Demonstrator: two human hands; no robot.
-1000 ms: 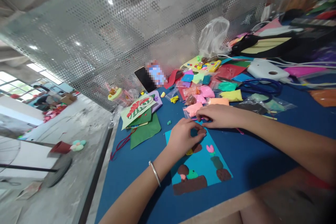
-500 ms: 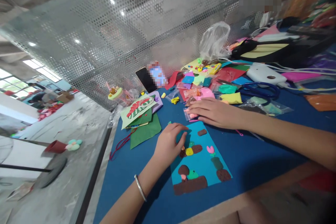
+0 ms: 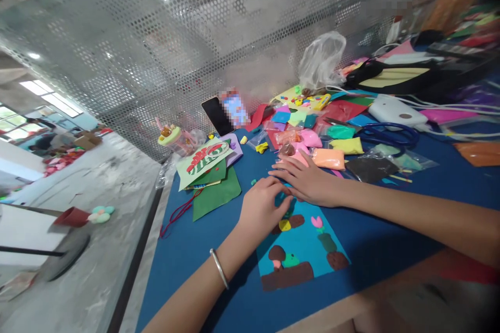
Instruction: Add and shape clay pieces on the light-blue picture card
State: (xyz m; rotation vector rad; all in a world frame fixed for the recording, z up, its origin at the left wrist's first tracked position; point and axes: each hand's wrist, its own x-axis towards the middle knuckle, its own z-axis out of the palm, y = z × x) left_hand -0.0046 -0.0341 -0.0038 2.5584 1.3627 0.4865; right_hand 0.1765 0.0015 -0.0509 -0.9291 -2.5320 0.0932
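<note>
Both hands [image 3: 289,192] press the unlettered blue card [image 3: 304,247].

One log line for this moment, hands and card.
left hand: fingers on blue card top edge | right hand: flat on card top | clay shapes on card

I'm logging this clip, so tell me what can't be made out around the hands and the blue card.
Head view only:
- Top of the blue card: covered by both hands.
- Left hand fingertips: curled over the card; whether they pinch anything is hidden.
- Under the right hand: palm lies flat, hiding what it presses.
- Phone screen: blurred.
- Bags of clay: small and overlapping, count unclear.
- Far right of the table: smeared at the edge.
</note>
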